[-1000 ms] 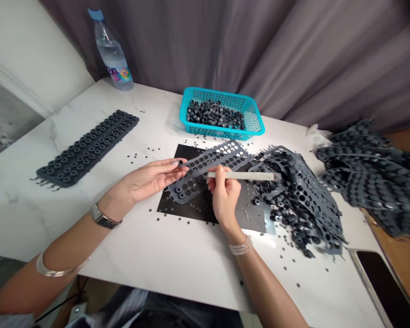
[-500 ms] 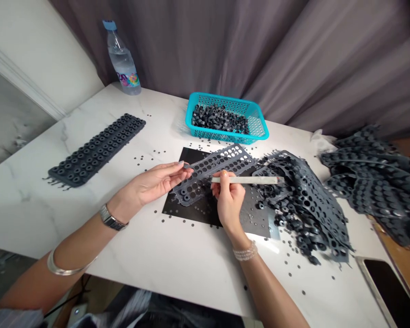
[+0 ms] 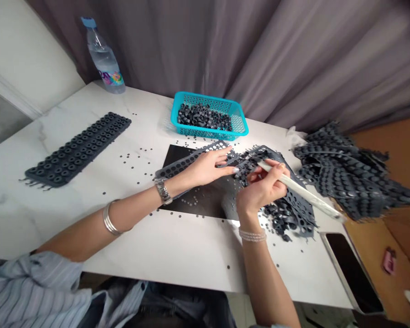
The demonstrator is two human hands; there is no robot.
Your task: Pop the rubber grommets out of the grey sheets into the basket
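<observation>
My left hand (image 3: 208, 167) reaches over a perforated grey rubber sheet (image 3: 177, 166) on a black mat (image 3: 205, 204), its fingers apart and pointing right, with its fingertips near the pile of dark rubber pieces. My right hand (image 3: 263, 187) is wrapped round a long pale-handled tool (image 3: 304, 195), whose handle slants down to the right; its front end is hidden at the pile. Under and behind the right hand lie small black rings (image 3: 283, 222) and crumpled perforated sheets (image 3: 302, 212).
A turquoise basket (image 3: 210, 133) holds many black rings. At the left lies a studded rubber strip (image 3: 77, 150), with a water bottle (image 3: 105, 61) behind it. More rubber sheets (image 3: 348, 173) hang at the right edge, near a phone (image 3: 353, 273). Tiny dark discs are scattered about.
Both hands have moved right towards the pile. My left hand no longer shows the small piece it pinched, and its fingers have spread. The tool has swung to slant down rightward. The view has shifted.
</observation>
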